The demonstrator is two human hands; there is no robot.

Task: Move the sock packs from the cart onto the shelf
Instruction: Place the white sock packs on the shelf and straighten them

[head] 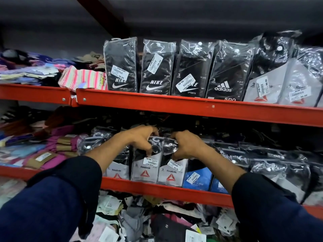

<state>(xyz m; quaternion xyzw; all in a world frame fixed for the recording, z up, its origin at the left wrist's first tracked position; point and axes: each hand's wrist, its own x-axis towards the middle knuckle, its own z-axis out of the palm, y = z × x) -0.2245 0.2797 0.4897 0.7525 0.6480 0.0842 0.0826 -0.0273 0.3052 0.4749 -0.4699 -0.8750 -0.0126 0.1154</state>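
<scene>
Two grey-and-black Reebok sock packs stand upright side by side on the middle red shelf [157, 188]. My left hand [142, 138] pinches the top of the left Reebok pack [146, 169], thumb in front and fingers behind. My right hand [186, 144] grips the top of the right Reebok pack [172, 173] the same way. A third Reebok pack [116, 171] stands just left of them, partly behind my left forearm. The cart is out of view.
Blue sock packs [198, 179] stand right of the Reebok packs, with black packs lying further right. The upper shelf [174, 106] holds Nike, Adidas and Reebok packs in a row. Folded coloured socks fill the left side. Loose socks are heaped on the bottom level [148, 222].
</scene>
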